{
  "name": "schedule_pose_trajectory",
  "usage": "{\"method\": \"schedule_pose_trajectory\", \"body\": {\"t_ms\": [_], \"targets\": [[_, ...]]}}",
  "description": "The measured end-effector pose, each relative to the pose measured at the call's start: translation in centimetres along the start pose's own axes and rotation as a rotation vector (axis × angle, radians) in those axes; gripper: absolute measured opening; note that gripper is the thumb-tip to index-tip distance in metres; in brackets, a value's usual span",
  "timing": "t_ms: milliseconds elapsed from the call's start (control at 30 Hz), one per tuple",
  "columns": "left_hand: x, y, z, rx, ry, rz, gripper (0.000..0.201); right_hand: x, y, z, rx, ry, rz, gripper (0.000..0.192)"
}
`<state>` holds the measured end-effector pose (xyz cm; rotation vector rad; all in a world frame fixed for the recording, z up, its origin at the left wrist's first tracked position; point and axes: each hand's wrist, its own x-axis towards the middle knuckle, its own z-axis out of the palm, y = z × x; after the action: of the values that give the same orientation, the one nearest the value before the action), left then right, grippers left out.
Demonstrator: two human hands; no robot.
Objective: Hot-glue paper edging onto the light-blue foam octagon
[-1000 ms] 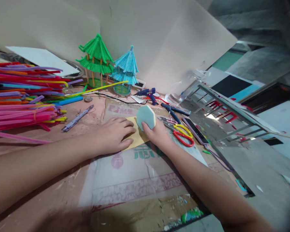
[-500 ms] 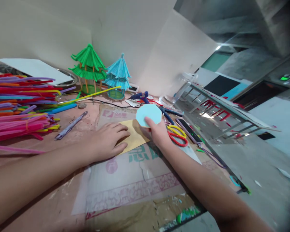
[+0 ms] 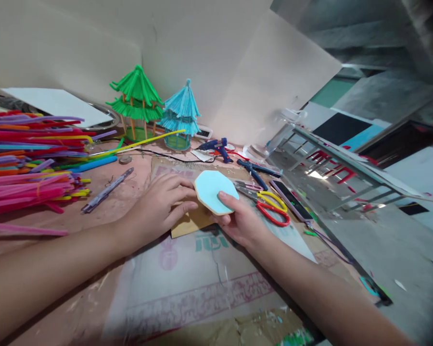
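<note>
My right hand (image 3: 240, 218) holds a light-blue octagonal piece (image 3: 214, 191) with a tan edge, thumb on top, tilted face up above the table. My left hand (image 3: 162, 206) lies with its fingers on a tan cardboard sheet (image 3: 191, 222) and lifts its near edge off the printed cardboard mat (image 3: 209, 274). The octagon sits just right of my left fingertips and partly covers the tan sheet.
Bundles of coloured pipe cleaners (image 3: 29, 158) fill the left. Green (image 3: 137, 98) and blue (image 3: 180, 113) pagoda models stand at the back. A craft knife (image 3: 106, 191), blue glue gun (image 3: 216, 145), pliers (image 3: 258, 169), yellow and red scissors (image 3: 272, 206) and a phone (image 3: 290, 198) lie around.
My right hand has turned the octagon from standing on edge to lying face up and lower. My left hand has pulled the tan sheet's near edge up.
</note>
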<state>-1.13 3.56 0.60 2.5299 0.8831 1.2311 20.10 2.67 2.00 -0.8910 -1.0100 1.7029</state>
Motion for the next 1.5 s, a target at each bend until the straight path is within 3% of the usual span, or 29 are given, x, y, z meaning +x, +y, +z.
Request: {"method": "schedule_pose_trajectory", "body": {"t_ms": [233, 533, 633, 867, 1033, 1200, 1400, 1500], "targets": [[0.0, 0.6, 0.1, -0.149, 0.056, -0.13, 0.016, -0.2, 0.1, 0.2, -0.057, -0.025, -0.02, 0.028], [0.0, 0.8, 0.0, -0.267, 0.007, -0.257, 0.03, -0.3, 0.5, 0.1, -0.143, -0.045, -0.078, 0.029], [0.1, 0.8, -0.2, -0.31, 0.039, -0.349, 0.029, -0.3, 0.7, 0.0, -0.176, -0.035, -0.082, 0.031], [0.2, 0.8, -0.3, -0.339, 0.074, -0.421, 0.034, -0.3, 0.9, -0.3, -0.216, -0.014, -0.072, 0.035], [0.1, 0.6, -0.1, -0.348, 0.169, -0.518, 0.027, -0.7, 0.6, -0.7, -0.39, 0.006, -0.153, 0.035], [0.3, 1.2, -0.4, -0.445, 0.056, -0.477, 0.026, -1.2, -0.4, -0.2, -0.601, 0.049, -0.203, 0.038], [0.2, 1.6, -0.1, -0.419, -0.06, -0.551, 0.029, -0.6, -1.0, -0.7, -0.465, 0.15, -0.374, 0.023], [0.0, 1.6, 0.1, -0.392, -0.084, -0.525, 0.029, -0.5, -0.6, -0.7, -0.411, 0.071, -0.321, 0.025]]}}
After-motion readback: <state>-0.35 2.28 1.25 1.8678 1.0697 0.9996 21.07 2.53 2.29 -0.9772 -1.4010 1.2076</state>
